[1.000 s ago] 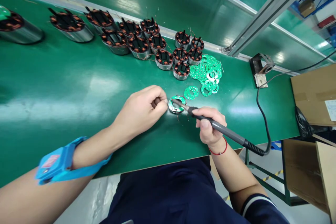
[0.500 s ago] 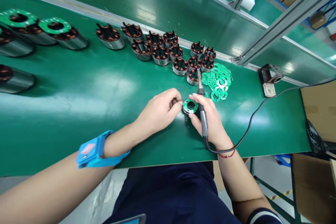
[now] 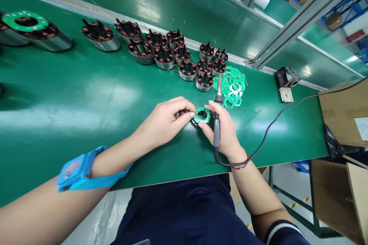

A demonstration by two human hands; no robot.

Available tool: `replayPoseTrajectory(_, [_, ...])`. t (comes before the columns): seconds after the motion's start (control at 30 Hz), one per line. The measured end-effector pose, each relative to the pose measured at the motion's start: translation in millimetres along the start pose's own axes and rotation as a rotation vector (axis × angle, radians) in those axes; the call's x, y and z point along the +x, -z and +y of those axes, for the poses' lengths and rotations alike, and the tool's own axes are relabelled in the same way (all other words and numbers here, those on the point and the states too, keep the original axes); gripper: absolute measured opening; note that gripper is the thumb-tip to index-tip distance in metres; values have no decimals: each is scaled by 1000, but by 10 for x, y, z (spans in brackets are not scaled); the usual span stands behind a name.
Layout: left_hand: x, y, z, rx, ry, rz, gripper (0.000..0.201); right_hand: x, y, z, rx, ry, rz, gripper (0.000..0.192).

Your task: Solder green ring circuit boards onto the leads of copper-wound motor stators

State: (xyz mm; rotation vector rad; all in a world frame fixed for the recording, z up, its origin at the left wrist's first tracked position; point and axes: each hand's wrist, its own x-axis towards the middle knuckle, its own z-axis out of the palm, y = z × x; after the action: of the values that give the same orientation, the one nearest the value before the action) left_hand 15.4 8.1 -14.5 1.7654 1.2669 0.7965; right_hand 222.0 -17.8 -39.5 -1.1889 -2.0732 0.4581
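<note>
A glossy green workbench (image 3: 71,95) runs beneath an aluminium frame. Near its front edge, the left hand (image 3: 163,122) pinches, fingertips together, the rim of a small wound stator capped with a green ring-shaped circuit board (image 3: 201,115). The right hand (image 3: 225,130) steadies the opposite side while clamped on a black-handled soldering iron (image 3: 216,122), tip raised away from the board. Judged step: repositioning between joints; the tip must next come down on a pad. Bare stators (image 3: 186,59) and loose green boards (image 3: 232,86) lie toward the rear edge.

You sat at a factory assembly line: a long green bench (image 3: 71,95), rows of wound motor stators (image 3: 172,53), aluminium framing (image 3: 299,11) and a soldering iron (image 3: 216,122).
</note>
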Motion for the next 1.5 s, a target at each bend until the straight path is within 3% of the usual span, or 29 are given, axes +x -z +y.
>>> replayPoseTrajectory(0.2, [40, -36, -17, -199, 139, -55, 28, 26, 15, -155, -65, 220, -13, 52])
replayPoseTrajectory(0.43, [53, -20, -26, -206, 165, -22, 24, 36, 48, -184, -62, 123, 13, 36])
replayPoseTrajectory(0.53, [50, -37, -35, -112, 150, 22, 22, 15, 49, -171, -2, 68, 81, 37])
replayPoseTrajectory(0.67, [37, -57, -20, -10, 146, 42, 20, -55, 45, -143, 128, -27, 277, 37])
replayPoseTrajectory(0.8, [22, -58, 13, 89, 125, 72, 18, -80, 81, -165, 174, 37, 391, 25])
replayPoseTrajectory(1.07, [25, -69, 38, 191, 91, 92, 15, -1, 169, -277, 168, 127, 370, 26])
replayPoseTrajectory(1.3, [33, -69, 71, 246, 129, 74, 15, -13, 145, -227, 157, 174, 384, 24])
replayPoseTrajectory(1.37, [32, -64, 72, 261, 130, 75, 15, -28, 103, -190, 200, 140, 391, 22])
replayPoseTrajectory(1.5, [33, -54, 78, 283, 121, 67, 14, -7, 22, -130, 272, 14, 273, 45])
